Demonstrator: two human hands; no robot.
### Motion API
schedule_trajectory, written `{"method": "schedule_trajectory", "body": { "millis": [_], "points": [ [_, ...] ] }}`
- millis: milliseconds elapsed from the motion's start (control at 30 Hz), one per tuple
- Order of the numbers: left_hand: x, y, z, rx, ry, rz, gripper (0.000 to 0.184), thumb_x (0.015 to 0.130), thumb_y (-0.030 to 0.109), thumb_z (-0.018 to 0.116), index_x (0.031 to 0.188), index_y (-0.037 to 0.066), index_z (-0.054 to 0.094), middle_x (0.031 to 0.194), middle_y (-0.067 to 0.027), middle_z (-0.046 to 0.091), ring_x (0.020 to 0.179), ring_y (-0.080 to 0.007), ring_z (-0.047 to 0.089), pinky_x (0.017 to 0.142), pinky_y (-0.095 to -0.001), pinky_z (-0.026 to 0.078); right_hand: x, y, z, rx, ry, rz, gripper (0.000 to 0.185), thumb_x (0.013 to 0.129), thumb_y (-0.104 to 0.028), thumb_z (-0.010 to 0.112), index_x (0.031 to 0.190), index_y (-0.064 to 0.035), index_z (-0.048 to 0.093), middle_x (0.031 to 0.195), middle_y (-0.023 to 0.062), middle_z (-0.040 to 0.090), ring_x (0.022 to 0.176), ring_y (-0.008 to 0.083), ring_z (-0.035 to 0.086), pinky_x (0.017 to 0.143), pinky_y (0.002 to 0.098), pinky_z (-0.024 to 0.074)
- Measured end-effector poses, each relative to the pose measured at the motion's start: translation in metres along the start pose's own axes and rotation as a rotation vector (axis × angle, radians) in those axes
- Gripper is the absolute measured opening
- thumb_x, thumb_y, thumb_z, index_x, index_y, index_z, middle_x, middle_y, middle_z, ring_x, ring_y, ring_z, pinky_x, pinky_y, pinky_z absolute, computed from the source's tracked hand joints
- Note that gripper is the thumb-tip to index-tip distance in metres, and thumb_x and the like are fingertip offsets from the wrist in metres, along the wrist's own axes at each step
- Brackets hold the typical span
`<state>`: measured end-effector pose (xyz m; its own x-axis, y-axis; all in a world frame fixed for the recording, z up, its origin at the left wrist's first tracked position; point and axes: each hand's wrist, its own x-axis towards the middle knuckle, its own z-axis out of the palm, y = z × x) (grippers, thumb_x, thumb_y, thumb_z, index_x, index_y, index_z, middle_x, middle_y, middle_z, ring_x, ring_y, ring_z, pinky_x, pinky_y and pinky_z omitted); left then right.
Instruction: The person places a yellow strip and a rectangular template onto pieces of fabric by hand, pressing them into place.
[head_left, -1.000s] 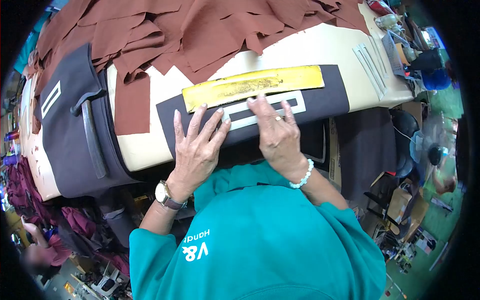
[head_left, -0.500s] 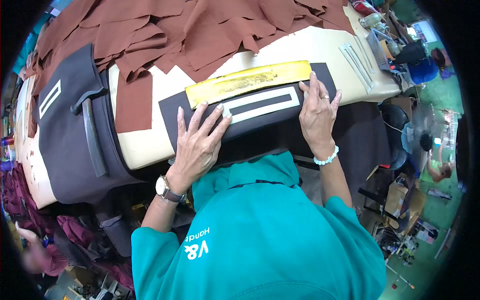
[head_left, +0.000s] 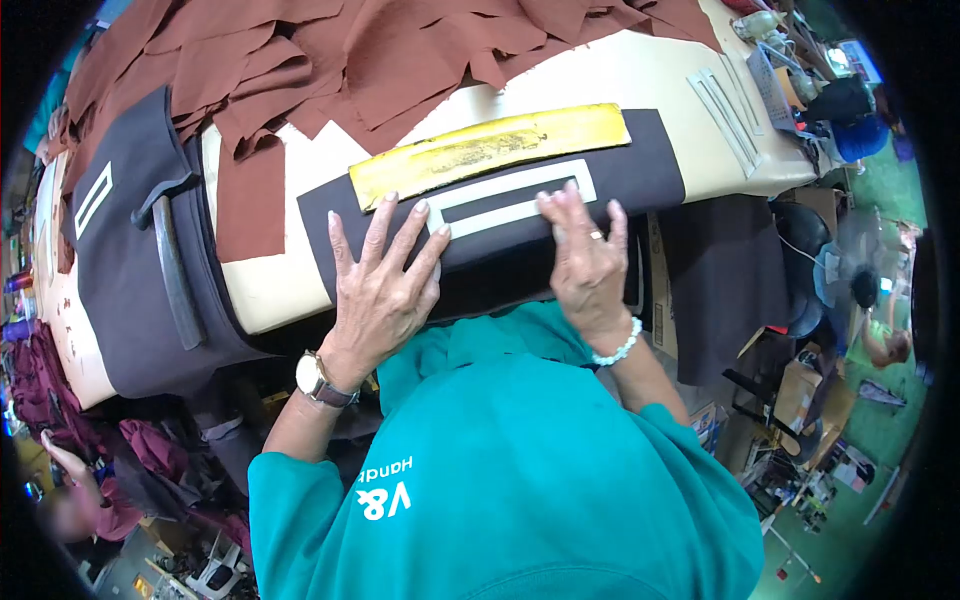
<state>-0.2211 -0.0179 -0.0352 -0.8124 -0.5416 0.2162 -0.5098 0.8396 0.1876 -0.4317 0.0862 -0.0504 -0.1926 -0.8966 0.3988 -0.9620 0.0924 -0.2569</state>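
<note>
White rectangular open frame (head_left: 510,186) lies on a flat dark sheet (head_left: 645,170) at the near edge of the cream table (head_left: 270,295). Left hand (head_left: 383,300), fingers spread, touches its left end; right hand (head_left: 590,278) bunches its foremost fingers over its right part. Farther lie a scuffed yellow strip (head_left: 490,148), then reddish-brown sheets (head_left: 400,70).

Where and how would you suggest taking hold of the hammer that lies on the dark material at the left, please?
I would wrap the left hand around the lower half of the hammer's handle, coming from above on the wearer's side. The handle is long and slim, lies flat on the dark material with its free end towards the wearer, and the head is at the far end.
</note>
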Motion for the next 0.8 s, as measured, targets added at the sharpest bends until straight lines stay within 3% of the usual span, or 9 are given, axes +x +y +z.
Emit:
{"method": "schedule_trajectory", "body": {
  "millis": [33, 67, 233, 533, 667, 733, 800],
  "points": [
    [0.000, 0.001, 0.000, 0.020, 0.004, 0.004, 0.037, 0.078, 0.018, 0.060, 0.115, 0.016, 0.062, 0.131, -0.0072, 0.050, 0.132, -0.0316, 0.033, 0.106, -0.0652, 0.004, -0.002, 0.015, -0.006, -0.201, -0.043, -0.074, 0.041, 0.089, -0.005, 0.048, 0.130, 0.0015, 0.044, 0.113, 0.0031, 0.065, 0.107, 0.0165, 0.061, 0.102, 0.0514, 0.0291],
    [0.000, 0.001, 0.000, 0.040, 0.008, 0.010, 0.036, 0.078, 0.020, 0.060, 0.114, 0.015, 0.062, 0.130, -0.0078, 0.050, 0.132, -0.0319, 0.033, 0.105, -0.0662, 0.005, -0.001, 0.019, -0.008, 0.005, 0.035, 0.049, 0.043, 0.089, -0.003, 0.049, 0.131, 0.0019, 0.042, 0.111, 0.0026, 0.066, 0.106, 0.0164, 0.061, 0.102, 0.0503, 0.0285],
    [-0.010, 0.007, 0.001, 0.076, 0.019, -0.022, 0.038, 0.080, 0.018, 0.057, 0.117, 0.012, 0.060, 0.128, -0.0112, 0.050, 0.135, -0.0328, 0.028, 0.108, -0.0622, 0.004, -0.006, 0.033, -0.007, -0.118, 0.082, 0.073, 0.044, 0.088, -0.004, 0.050, 0.131, 0.0020, 0.042, 0.108, -0.0018, 0.067, 0.106, 0.0151, 0.060, 0.104, 0.0515, 0.0263],
    [-0.018, 0.009, 0.002, 0.186, 0.102, -0.011, 0.032, 0.080, 0.022, 0.059, 0.108, 0.008, 0.063, 0.119, -0.0102, 0.053, 0.134, -0.0306, 0.031, 0.106, -0.0637, 0.006, -0.001, 0.040, -0.013, -0.351, 0.105, 0.052, 0.038, 0.091, -0.011, 0.048, 0.126, 0.0007, 0.048, 0.106, -0.0034, 0.067, 0.112, 0.0205, 0.055, 0.101, 0.0654, 0.0209],
    [-0.021, 0.004, -0.013, 0.033, 0.145, -0.119, 0.028, 0.082, 0.024, 0.060, 0.104, 0.007, 0.065, 0.123, -0.0094, 0.052, 0.134, -0.0328, 0.030, 0.106, -0.0619, 0.006, 0.020, 0.056, -0.024, -0.358, 0.077, 0.141, 0.037, 0.089, -0.014, 0.050, 0.123, 0.0005, 0.051, 0.113, 0.0044, 0.064, 0.117, 0.0270, 0.050, 0.101, 0.0655, 0.0206],
    [-0.023, 0.001, -0.011, -0.014, 0.247, -0.214, 0.028, 0.083, 0.023, 0.060, 0.105, 0.007, 0.064, 0.127, -0.0102, 0.051, 0.134, -0.0338, 0.029, 0.106, -0.0622, 0.005, 0.038, 0.050, -0.023, -0.237, 0.076, 0.082, 0.038, 0.089, -0.016, 0.052, 0.123, -0.0004, 0.051, 0.117, 0.0075, 0.061, 0.119, 0.0288, 0.049, 0.102, 0.0637, 0.0207],
    [-0.022, 0.001, -0.008, -0.011, 0.260, -0.324, 0.038, 0.086, 0.025, 0.057, 0.119, 0.006, 0.056, 0.133, -0.0130, 0.045, 0.134, -0.0364, 0.027, 0.105, -0.0625, 0.010, 0.056, 0.039, -0.016, -0.096, 0.020, -0.034, 0.041, 0.088, -0.024, 0.054, 0.124, -0.0051, 0.052, 0.124, 0.0108, 0.057, 0.122, 0.0313, 0.046, 0.103, 0.0606, 0.0223]
  ]
}}
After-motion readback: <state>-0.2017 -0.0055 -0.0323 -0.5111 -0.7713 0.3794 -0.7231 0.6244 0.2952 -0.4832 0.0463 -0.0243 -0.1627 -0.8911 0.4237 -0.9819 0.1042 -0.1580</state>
